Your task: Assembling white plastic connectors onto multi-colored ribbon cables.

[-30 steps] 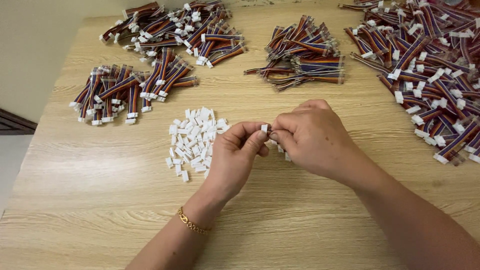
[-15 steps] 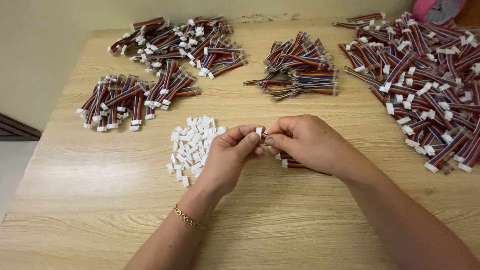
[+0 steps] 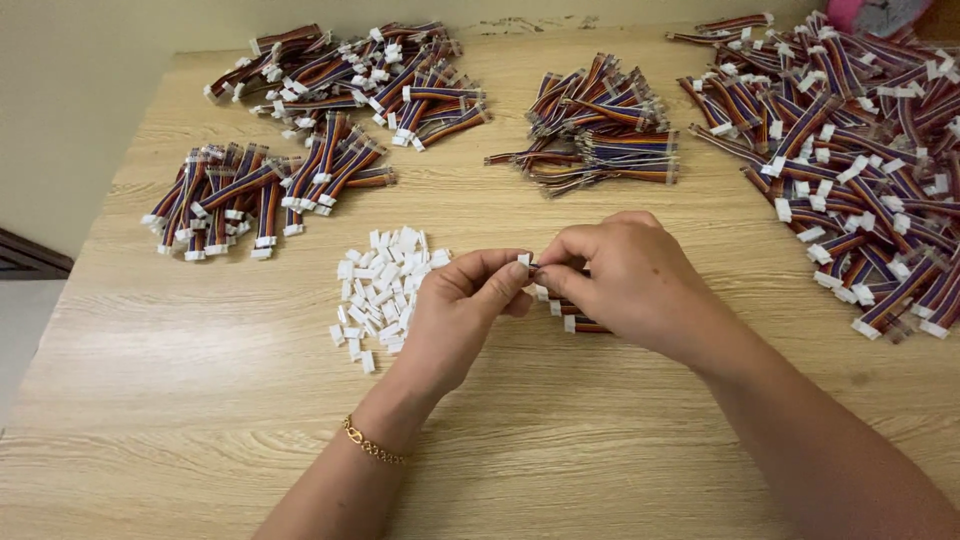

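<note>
From the head camera, the left hand (image 3: 455, 315) pinches a small white connector (image 3: 523, 260) between thumb and fingertips, just above the table (image 3: 200, 400). The right hand (image 3: 620, 280) meets it fingertip to fingertip, its fingers closed on a wire end at the connector. A pile of white connectors (image 3: 385, 285) lies just left of the hands, with wire bundles (image 3: 600, 125) beyond.

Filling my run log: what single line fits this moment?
left hand: pinches small white plastic connector | right hand: holds multicoloured wire cable
</note>
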